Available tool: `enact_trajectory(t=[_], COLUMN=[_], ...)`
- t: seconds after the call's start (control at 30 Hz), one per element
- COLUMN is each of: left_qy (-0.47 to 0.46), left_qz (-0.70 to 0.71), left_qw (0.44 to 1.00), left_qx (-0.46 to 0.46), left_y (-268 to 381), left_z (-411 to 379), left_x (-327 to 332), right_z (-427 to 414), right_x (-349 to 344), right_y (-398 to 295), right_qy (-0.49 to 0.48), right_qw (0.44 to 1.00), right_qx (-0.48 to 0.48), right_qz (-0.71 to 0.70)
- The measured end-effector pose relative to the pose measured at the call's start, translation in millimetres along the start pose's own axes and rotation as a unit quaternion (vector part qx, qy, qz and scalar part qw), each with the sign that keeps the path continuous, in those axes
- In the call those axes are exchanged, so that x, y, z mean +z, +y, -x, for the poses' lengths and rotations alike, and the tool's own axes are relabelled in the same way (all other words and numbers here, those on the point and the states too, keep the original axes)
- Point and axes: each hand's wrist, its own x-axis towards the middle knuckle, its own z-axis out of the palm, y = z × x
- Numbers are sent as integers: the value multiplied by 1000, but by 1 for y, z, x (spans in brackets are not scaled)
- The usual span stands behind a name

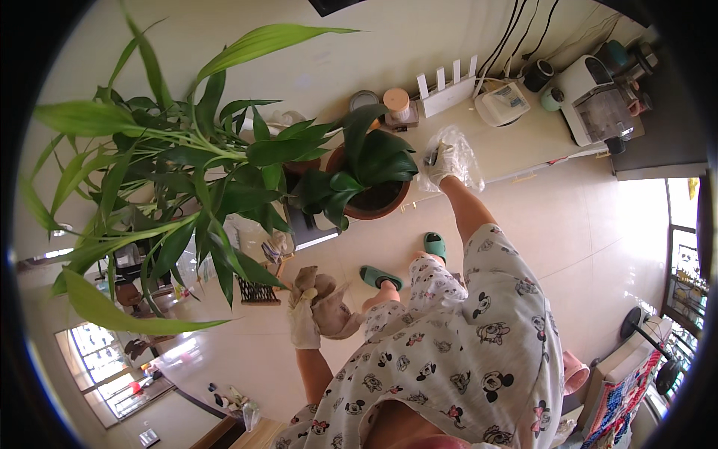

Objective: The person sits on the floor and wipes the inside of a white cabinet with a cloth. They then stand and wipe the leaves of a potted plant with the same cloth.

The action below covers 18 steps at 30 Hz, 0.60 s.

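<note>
My left hand [304, 322], in a white glove, grips a crumpled grey-brown cloth [335, 311] above the floor. My right hand [446, 161], gloved in white too, is at a clear plastic bag [468, 163] near the front edge of the cabinet top [505, 151]. The fingers look closed on the bag. A small dark thing shows beside them, too unclear to name. Just left of that hand, a broad-leaved plant [381, 157] grows in a terracotta-coloured pot [392, 209]. Long-leaved green stalks [224, 157] spread across the left, hiding much of what is behind.
Along the wall stand a lidded jar [397, 104], a white router [447, 96] with upright antennas, a white box [503, 105], a mint-coloured cup [552, 99] and a white countertop appliance [589, 101]. A small rack [259, 291] is near my left hand. A fan [633, 322] is at the lower right.
</note>
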Motion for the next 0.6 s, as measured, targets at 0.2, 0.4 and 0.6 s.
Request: enact_trajectory(t=[0.2, 0.4, 0.6], left_qy=[-17, -89, -102], left_qz=[-9, -27, -10], left_qw=[1000, 982, 989], left_qx=[20, 165, 107], left_y=[3, 1, 45], left_z=[-26, -55, -29], left_x=[49, 93, 73], right_z=[35, 93, 200], right_x=[-71, -147, -153], right_y=[0, 19, -72], right_qy=[-112, -117, -297], right_qw=[984, 950, 739], right_qx=[91, 174, 55], right_qz=[-101, -234, -602])
